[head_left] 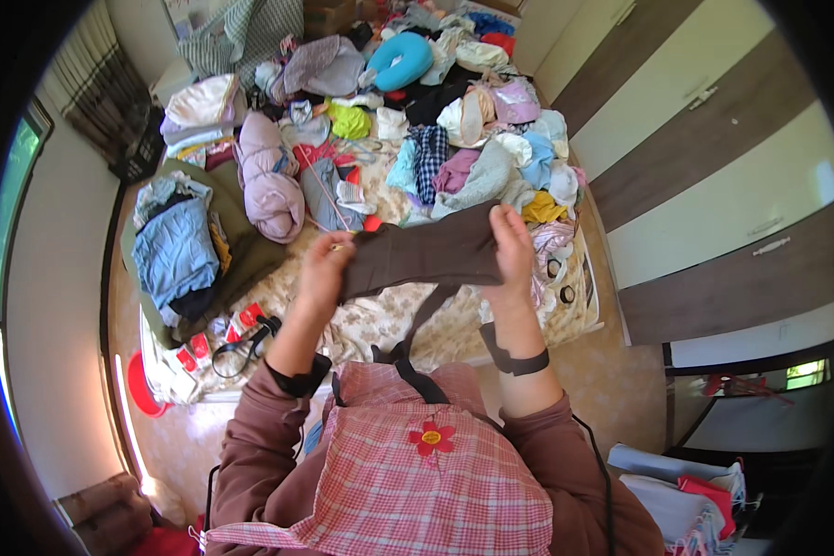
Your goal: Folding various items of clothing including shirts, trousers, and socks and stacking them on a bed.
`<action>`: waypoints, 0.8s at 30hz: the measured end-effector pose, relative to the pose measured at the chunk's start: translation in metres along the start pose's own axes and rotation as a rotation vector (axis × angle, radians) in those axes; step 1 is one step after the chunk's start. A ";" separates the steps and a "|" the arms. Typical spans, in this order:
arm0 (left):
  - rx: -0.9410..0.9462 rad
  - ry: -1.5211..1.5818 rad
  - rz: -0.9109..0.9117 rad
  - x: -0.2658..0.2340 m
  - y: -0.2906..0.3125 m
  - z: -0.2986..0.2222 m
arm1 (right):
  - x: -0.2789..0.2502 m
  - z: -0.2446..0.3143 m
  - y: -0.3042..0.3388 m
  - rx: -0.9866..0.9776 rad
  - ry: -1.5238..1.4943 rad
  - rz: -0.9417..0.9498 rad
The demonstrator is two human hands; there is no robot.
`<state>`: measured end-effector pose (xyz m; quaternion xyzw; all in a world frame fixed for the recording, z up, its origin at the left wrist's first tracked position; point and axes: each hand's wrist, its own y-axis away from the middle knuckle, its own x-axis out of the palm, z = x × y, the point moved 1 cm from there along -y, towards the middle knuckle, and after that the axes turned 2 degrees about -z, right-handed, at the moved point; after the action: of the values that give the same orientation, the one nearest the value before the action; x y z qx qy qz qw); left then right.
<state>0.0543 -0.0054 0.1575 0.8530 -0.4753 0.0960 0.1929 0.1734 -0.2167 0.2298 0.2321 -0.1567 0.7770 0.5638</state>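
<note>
Dark-brown cloth (422, 255) held between left hand (323, 267) and right hand (512, 246), both gripping its ends; keep edges level, tension even.

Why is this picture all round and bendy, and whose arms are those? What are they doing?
There's no robot here, just a person using two bare hands. The person wears a camera on their head, looking down, so you see almost what they would see. Its very wide lens makes straight things look curved, like the wardrobe on the right.

The arms in brown sleeves are the person's own. The left hand and right hand hold a dark brown cloth stretched between them. Below is their pink checked apron with a red flower.

In front is a bed with a flowery sheet. Lots of clothes lie on it, plus a blue curved cushion at the back and a puffy pinkish bundle.
</note>
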 end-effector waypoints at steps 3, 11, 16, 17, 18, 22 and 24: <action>-0.030 0.206 0.031 0.007 0.000 -0.057 | -0.018 0.014 -0.002 0.001 -0.060 -0.038; -0.102 0.276 0.314 0.033 0.007 -0.139 | -0.005 0.025 0.005 0.145 -0.201 0.395; 0.090 0.054 0.529 0.056 0.016 -0.180 | 0.040 0.048 0.003 -0.398 0.290 0.329; 0.097 0.051 0.532 0.059 0.013 -0.183 | 0.045 0.052 -0.002 -0.570 0.456 0.301; 0.166 -0.100 0.440 0.056 0.008 -0.188 | 0.054 0.055 -0.007 -0.655 0.546 0.262; 0.496 -0.582 0.089 0.065 -0.006 -0.227 | 0.073 0.106 -0.037 -1.001 0.827 -0.032; 0.735 -0.766 -0.081 0.053 -0.022 -0.261 | 0.087 0.142 -0.062 -1.097 0.740 -0.084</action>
<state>0.1059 0.0735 0.4077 0.8559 -0.4135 -0.0697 -0.3027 0.2356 -0.1993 0.3949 -0.3648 -0.3166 0.5903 0.6467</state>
